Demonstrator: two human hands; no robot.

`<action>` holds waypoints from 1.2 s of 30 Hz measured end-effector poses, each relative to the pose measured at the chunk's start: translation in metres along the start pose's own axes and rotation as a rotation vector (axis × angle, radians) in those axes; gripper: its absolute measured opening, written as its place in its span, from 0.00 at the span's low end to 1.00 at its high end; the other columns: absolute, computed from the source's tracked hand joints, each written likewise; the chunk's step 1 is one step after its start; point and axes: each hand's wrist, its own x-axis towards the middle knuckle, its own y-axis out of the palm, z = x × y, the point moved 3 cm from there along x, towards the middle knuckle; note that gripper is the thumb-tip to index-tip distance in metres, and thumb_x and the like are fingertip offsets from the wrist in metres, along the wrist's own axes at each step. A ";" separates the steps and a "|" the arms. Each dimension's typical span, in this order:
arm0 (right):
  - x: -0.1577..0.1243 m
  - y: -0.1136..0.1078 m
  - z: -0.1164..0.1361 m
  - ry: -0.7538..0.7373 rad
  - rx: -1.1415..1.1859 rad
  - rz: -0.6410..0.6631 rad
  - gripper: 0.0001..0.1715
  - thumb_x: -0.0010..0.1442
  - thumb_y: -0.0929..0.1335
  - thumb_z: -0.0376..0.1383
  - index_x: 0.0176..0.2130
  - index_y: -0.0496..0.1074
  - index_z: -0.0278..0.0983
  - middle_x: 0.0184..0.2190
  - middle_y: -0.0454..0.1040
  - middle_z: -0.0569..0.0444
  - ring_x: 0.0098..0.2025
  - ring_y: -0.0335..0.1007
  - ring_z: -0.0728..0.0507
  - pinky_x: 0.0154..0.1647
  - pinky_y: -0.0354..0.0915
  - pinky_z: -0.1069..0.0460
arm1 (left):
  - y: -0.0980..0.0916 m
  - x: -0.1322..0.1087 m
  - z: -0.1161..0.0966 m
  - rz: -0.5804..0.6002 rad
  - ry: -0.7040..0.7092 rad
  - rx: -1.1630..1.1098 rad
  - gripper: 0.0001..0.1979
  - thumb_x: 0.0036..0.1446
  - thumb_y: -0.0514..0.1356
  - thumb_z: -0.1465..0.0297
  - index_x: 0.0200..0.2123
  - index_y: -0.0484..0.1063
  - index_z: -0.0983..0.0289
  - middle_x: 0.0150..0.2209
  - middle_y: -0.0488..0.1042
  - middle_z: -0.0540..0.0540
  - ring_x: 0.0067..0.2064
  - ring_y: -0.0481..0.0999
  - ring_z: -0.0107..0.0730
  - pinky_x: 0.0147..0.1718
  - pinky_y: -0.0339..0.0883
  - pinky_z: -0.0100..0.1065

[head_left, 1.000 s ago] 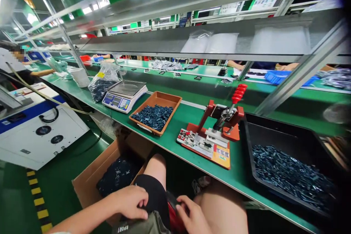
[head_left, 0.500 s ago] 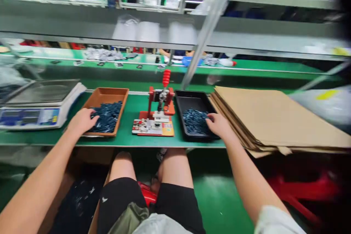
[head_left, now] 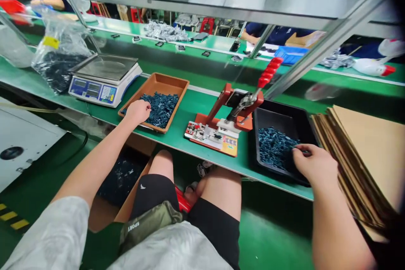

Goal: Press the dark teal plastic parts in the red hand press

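Observation:
My left hand is over the left side of an orange-brown tray, fingers pinched together at the heap of small dark blue parts. Whatever those fingertips hold is too small to make out. At the right edge of a black tray, my right hand has its thumb and forefinger closed beside a pile of thin dark blue pieces. What it holds, if anything, cannot be seen. Between the trays stands a red hand-operated toggle press with its red handle raised.
A weighing scale and a clear bag of dark parts stand at the left. Stacked cardboard sheets lie on the right. Behind runs a green line with co-workers' arms. A metal post slants behind the black tray.
The view has swung left and tilted, so the trays and press appear farther right. Both hands remain at their trays; the left has moved inward over the parts.

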 end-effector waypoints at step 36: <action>-0.077 0.009 0.086 -0.476 0.095 -0.180 0.15 0.67 0.64 0.35 0.46 0.79 0.37 0.48 0.75 0.40 0.52 0.68 0.32 0.57 0.66 0.36 | -0.019 0.012 0.007 -0.106 0.091 -0.059 0.17 0.54 0.54 0.70 0.43 0.78 0.64 0.47 0.77 0.57 0.54 0.75 0.46 0.59 0.67 0.45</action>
